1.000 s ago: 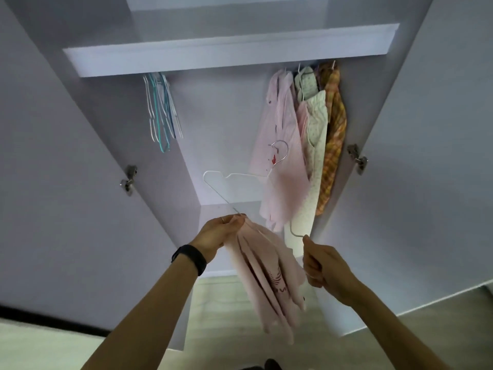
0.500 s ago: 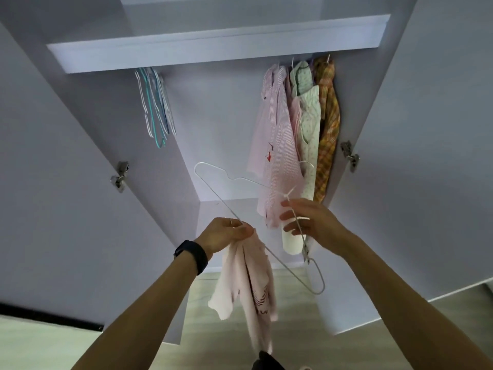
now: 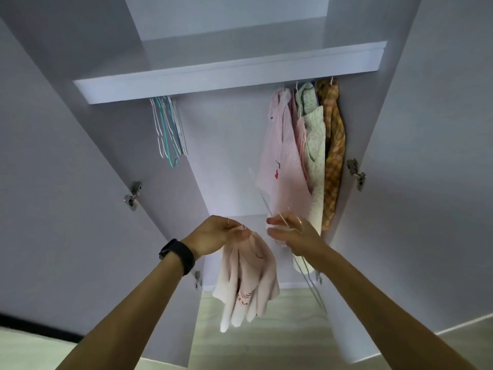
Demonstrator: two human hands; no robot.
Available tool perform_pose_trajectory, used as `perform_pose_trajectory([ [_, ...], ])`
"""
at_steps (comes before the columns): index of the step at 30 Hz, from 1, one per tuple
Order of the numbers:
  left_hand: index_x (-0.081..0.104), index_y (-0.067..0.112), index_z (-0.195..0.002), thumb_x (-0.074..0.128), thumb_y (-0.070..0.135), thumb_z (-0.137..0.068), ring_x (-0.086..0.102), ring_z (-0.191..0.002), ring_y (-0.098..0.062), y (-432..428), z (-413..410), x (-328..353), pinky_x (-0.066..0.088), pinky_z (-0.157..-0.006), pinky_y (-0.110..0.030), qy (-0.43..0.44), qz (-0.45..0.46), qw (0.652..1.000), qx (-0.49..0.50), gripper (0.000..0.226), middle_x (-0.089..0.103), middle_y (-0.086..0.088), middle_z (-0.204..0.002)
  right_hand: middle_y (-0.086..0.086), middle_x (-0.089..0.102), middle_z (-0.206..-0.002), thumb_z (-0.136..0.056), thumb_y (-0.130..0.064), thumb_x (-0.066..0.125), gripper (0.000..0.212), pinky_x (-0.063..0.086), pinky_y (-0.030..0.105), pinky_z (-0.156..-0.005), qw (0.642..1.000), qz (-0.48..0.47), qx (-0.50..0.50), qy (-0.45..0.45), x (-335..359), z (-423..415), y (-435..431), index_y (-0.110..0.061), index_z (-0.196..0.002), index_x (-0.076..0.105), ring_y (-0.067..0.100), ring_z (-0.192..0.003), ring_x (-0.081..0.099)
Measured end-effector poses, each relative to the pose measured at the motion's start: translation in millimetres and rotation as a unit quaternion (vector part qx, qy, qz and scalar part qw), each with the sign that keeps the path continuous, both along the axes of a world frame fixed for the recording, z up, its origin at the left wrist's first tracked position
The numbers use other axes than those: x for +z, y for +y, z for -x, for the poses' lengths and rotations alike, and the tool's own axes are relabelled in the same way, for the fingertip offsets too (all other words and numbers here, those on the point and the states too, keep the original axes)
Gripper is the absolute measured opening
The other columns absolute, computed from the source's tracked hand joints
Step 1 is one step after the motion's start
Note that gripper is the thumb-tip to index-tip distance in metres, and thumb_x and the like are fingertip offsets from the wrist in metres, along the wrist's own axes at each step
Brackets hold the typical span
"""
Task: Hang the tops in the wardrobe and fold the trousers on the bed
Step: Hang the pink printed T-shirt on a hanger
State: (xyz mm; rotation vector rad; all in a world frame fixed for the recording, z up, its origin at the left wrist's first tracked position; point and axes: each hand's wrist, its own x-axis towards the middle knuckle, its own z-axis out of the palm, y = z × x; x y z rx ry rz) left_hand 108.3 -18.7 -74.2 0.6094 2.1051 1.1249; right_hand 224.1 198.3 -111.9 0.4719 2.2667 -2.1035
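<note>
Head view, centre of the frame: the left hand (image 3: 218,233) pinches the bunched upper edge of a pale pink top (image 3: 248,284), which dangles limp below the fingers toward the bottom of the frame. Just beside it, the right hand (image 3: 293,233) is curled round a white wire hanger (image 3: 262,198); one thin arm of the wire slants up and left from the hand and another part runs down past the wrist. The hanger is beside the top, not inside it. A dark wristband (image 3: 177,256) sits on the left wrist.

Beyond the hands the wardrobe (image 3: 226,156) stands open. At upper right, three or four hung tops (image 3: 285,161) crowd together under the shelf (image 3: 213,76): pink-striped, pale floral, orange plaid. At upper left a bunch of spare hangers (image 3: 168,132) hangs bare. The rail is hidden behind the shelf edge.

As a judgement, the hanging is partly done. This top must be threaded onto the hanger and hooked up. Neither trousers nor bed are in view, so the folding cannot be assessed.
</note>
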Motion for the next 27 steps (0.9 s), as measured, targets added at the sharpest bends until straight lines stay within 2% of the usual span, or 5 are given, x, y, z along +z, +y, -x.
perform_pose_trajectory([
  [7, 0.081, 0.023, -0.097, 0.077, 0.028, -0.087, 0.068, -0.093, 0.005, -10, 11, 26, 0.045, -0.08, -0.006, 0.085, -0.064, 0.994, 0.027, 0.012, 0.077, 0.013, -0.096, 0.012, 0.065, -0.072, -0.089, -0.013, 0.075, 0.013, 0.044, 0.017, -0.069, 0.992, -0.036, 0.027, 0.121, 21, 21, -35, -0.001, -0.083, 0.073, 0.007, -0.069, 0.058],
  [13, 0.079, 0.02, -0.096, 0.074, 0.03, -0.09, 0.069, -0.097, -0.013, -42, 31, 31, 0.052, -0.09, -0.027, 0.166, -0.001, 0.983, 0.082, 0.013, 0.077, 0.005, -0.098, -0.009, 0.054, -0.064, -0.09, -0.027, 0.072, 0.021, 0.04, 0.029, -0.069, 0.985, -0.029, -0.144, 0.086, 20, 40, 8, -0.022, -0.07, 0.066, 0.009, -0.062, 0.052],
  [18, 0.079, 0.024, -0.088, 0.074, 0.038, -0.089, 0.063, -0.072, 0.003, -53, 41, 32, 0.045, -0.065, -0.014, 0.083, 0.065, 0.99, 0.091, 0.015, 0.072, 0.017, -0.078, -0.006, 0.06, -0.069, -0.073, -0.049, 0.07, 0.035, 0.046, 0.032, -0.074, 0.976, -0.048, -0.201, 0.072, 24, 45, 37, -0.015, -0.082, 0.067, 0.01, -0.068, 0.06],
  [24, 0.06, 0.026, -0.052, 0.073, 0.052, -0.082, 0.05, -0.057, 0.003, -28, 44, 34, 0.035, -0.064, -0.018, 0.063, 0.154, 0.985, 0.05, 0.042, 0.054, 0.021, -0.056, -0.015, 0.051, -0.054, -0.07, -0.049, 0.062, 0.038, 0.039, 0.03, -0.062, 0.966, -0.105, -0.231, 0.05, 29, 45, 34, -0.012, -0.076, 0.057, -0.002, -0.051, 0.049],
  [27, 0.061, 0.028, -0.059, 0.073, 0.042, -0.075, 0.045, -0.063, -0.004, -24, 43, 41, 0.034, -0.066, -0.021, 0.039, 0.195, 0.98, -0.016, 0.024, 0.051, 0.019, -0.06, -0.015, 0.05, -0.052, -0.078, -0.041, 0.066, 0.033, 0.037, 0.029, -0.057, 0.963, -0.114, -0.239, 0.048, 28, 40, 37, -0.009, -0.081, 0.057, -0.003, -0.047, 0.049],
])
